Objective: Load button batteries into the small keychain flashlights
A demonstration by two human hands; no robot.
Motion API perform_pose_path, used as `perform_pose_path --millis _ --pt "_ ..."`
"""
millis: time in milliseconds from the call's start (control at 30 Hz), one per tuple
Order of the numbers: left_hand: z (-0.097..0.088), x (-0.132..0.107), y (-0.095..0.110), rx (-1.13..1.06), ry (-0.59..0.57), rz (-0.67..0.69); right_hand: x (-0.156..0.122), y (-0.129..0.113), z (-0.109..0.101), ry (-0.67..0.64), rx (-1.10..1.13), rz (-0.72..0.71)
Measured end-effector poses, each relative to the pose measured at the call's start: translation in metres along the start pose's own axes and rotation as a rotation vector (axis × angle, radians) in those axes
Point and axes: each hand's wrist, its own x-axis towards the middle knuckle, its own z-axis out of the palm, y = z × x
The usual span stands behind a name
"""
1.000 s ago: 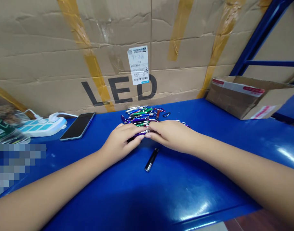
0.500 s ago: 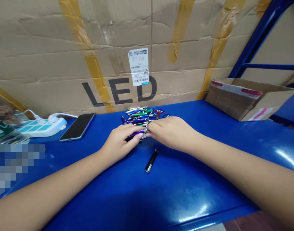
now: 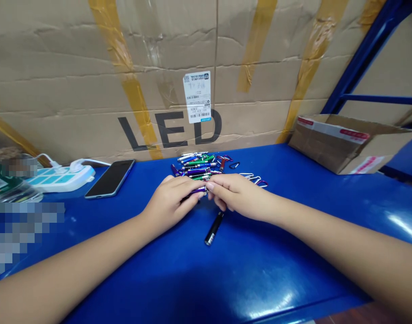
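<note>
Between the thumb and fingers of my left hand (image 3: 170,200) is a small purple flashlight (image 3: 198,191), lying sideways with its silvery end pointing right. My right hand (image 3: 238,193) is pinched closed right at that end; whatever its fingertips hold is hidden. Just below the hands a short black flashlight tube (image 3: 213,229) lies slanted on the blue table (image 3: 152,274). Beyond my fingers sits a pile of small metal flashlights (image 3: 195,171) in purple, blue, green and silver. Several carabiner clips (image 3: 261,183) show behind my right hand, partly covered by it.
A phone (image 3: 110,179) and a white power strip (image 3: 64,180) with plugged cables lie at the left. An open cardboard box (image 3: 322,144) stands at the right, near a blue metal frame (image 3: 361,58). A large carton (image 3: 172,40) marked LED rises behind the table.
My right hand has shifted slightly down, its thumb and fingertips now visible in a pinch, uncovering the carabiners behind it. My left hand still holds the purple flashlight. The camera view has shifted slightly.
</note>
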Motion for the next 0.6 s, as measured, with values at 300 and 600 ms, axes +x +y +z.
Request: perform_pose_path --millis 300,600 --pt "0.0028 0.0025 -0.0012 -0.04 -0.034 -0.04 0.0003 0.0052 -0.0061 -0.008 -0.773 -0.179" --pt "0.0012 -0.0016 -0.0015 0.042 -0.001 0.08 -0.0003 0.0024 -0.002 -0.042 -0.13 -0.16"
